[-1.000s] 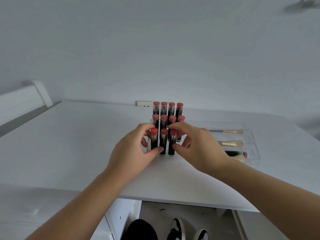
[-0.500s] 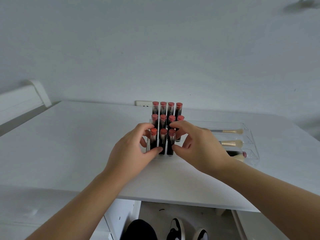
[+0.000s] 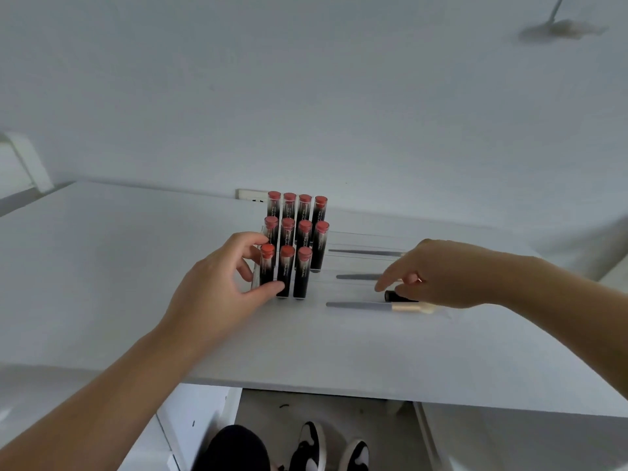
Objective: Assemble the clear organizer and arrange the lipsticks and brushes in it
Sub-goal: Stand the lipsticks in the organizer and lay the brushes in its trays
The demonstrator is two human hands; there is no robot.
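Several red-capped black lipsticks point(image 3: 302, 239) stand upright in three rising rows in a clear stepped holder point(image 3: 254, 283) on the white table point(image 3: 102, 266). My left hand point(image 3: 221, 290) grips the holder's front left corner, thumb in front and fingers behind. To the right lies a clear brush tray point(image 3: 367, 236) with three grey-handled brushes point(image 3: 360, 304) lying lengthwise. A black lipstick point(image 3: 394, 295) lies in the tray's near part. My right hand point(image 3: 441, 273) hovers over it with loosely bent fingers, index pointing left; contact is unclear.
A wall socket point(image 3: 249, 194) sits behind the holder at the table's back edge. The table's front edge point(image 3: 306, 390) runs below my arms, with my shoes point(image 3: 312, 447) and a white drawer unit point(image 3: 190, 423) beneath. A white frame point(image 3: 23, 161) stands far left.
My right hand left the lipstick holder and moved right over the brush tray, above the lying lipstick. My left hand stays on the holder.
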